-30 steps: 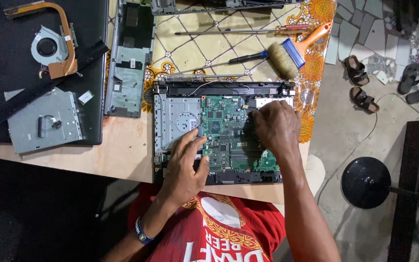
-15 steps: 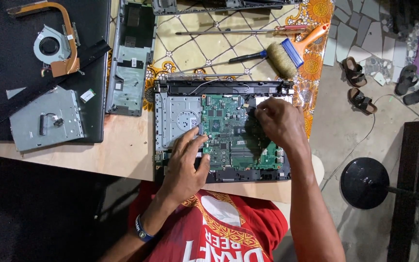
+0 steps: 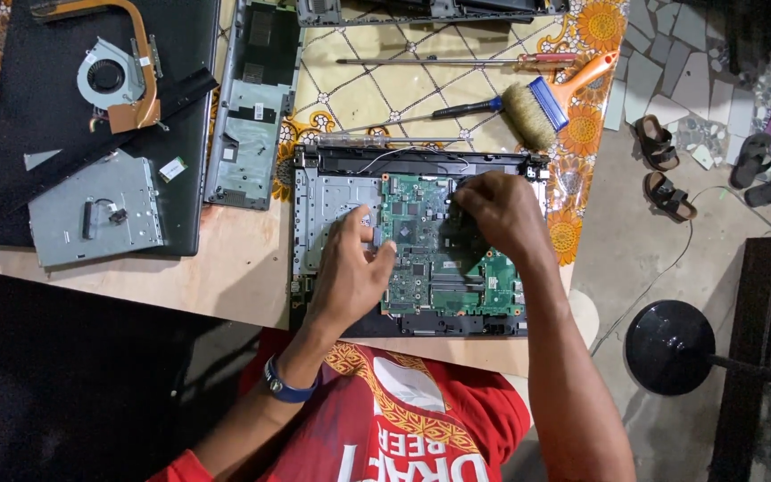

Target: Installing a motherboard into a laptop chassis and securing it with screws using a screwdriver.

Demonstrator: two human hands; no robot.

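Note:
An opened laptop base (image 3: 314,214) lies on the table in front of me with its green motherboard (image 3: 443,263) exposed. My left hand (image 3: 350,272) rests flat on the board's left edge, fingers spread over the grey metal plate. My right hand (image 3: 497,214) presses down on the board's upper right part, its fingertips curled near the top edge; whether it pinches anything is hidden.
A brush with an orange handle (image 3: 546,103), two screwdrivers (image 3: 439,112) and a patterned cloth (image 3: 377,85) lie behind the laptop. At the left are a black lid (image 3: 11,116), a cooling fan with copper pipe (image 3: 113,76), a drive (image 3: 95,214) and a grey panel (image 3: 252,116). A black stool (image 3: 671,344) stands on the floor at right.
My right hand has shifted slightly toward the top edge of the motherboard. My left hand has stayed on the board's left side.

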